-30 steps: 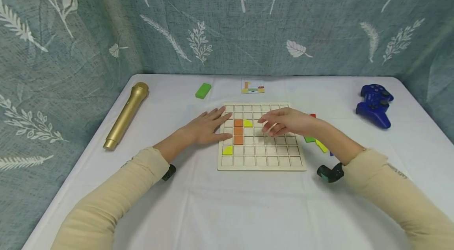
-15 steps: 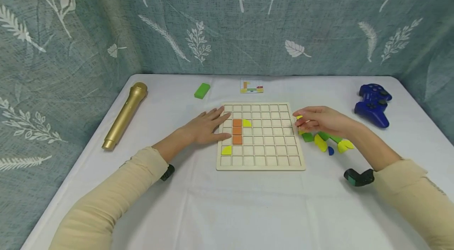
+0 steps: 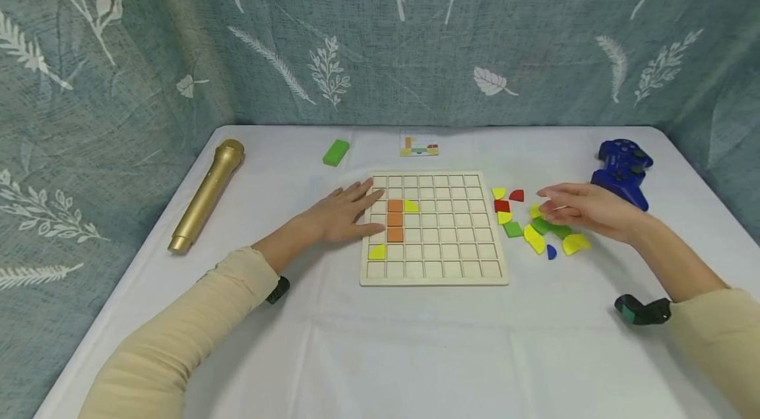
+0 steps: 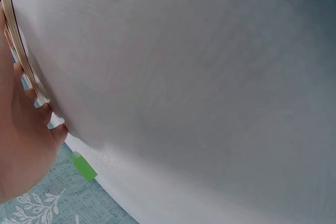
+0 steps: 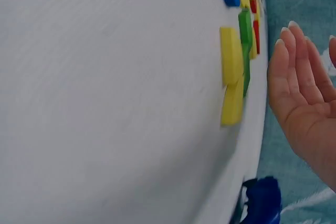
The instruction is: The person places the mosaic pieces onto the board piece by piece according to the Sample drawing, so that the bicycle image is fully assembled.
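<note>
My left hand (image 3: 344, 213) rests with spread fingers on the left edge of a pale wooden grid board (image 3: 433, 283). Its fingertips also show along the board's edge in the left wrist view. On the board, orange squares (image 3: 394, 221) form a column. One yellow quarter-round piece (image 3: 411, 206) sits beside the column's top, another yellow piece (image 3: 377, 252) below left. Over the loose pieces right of the board hovers my right hand (image 3: 594, 211), fingers loosely bent and holding nothing. Beneath and beside it lie yellow (image 3: 535, 239), green (image 3: 513, 229), red (image 3: 517, 195) and blue (image 3: 551, 252) pieces.
A small pattern card (image 3: 419, 144) lies behind the board, with a green block (image 3: 336, 152) to its left. A gold microphone (image 3: 208, 198) lies at the far left. A blue game controller (image 3: 623, 171) sits at the right, partly behind my right hand.
My right hand has moved right, from above the board to over the loose pieces, uncovering the red and yellow ones near the board. My left hand has stayed on the board's edge.
</note>
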`<state>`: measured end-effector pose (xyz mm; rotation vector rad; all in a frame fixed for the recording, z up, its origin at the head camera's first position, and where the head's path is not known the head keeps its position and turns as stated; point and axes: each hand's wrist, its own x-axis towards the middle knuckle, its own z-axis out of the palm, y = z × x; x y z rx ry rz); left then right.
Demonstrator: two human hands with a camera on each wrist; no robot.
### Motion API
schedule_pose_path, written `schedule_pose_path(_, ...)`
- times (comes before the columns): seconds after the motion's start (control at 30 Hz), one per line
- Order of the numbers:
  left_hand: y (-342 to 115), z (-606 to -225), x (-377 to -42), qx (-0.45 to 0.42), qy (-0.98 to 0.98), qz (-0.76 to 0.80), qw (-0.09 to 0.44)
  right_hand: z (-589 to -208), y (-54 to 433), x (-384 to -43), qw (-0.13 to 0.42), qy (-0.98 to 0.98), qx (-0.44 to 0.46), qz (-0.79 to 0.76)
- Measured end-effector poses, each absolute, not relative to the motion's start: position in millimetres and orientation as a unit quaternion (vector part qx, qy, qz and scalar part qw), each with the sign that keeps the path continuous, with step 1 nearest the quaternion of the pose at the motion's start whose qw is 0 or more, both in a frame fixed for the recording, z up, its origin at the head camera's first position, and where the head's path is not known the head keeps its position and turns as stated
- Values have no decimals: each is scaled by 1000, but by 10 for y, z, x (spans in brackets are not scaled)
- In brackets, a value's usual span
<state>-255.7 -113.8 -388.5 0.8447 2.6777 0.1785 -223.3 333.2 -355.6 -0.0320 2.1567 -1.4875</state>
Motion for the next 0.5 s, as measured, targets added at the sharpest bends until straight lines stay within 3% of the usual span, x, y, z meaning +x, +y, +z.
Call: schedule_pose_path(0.5, -1146, -3879, -2555, 302, 936, 74, 165, -3667, 3773, -2045, 230, 835, -18, -499)
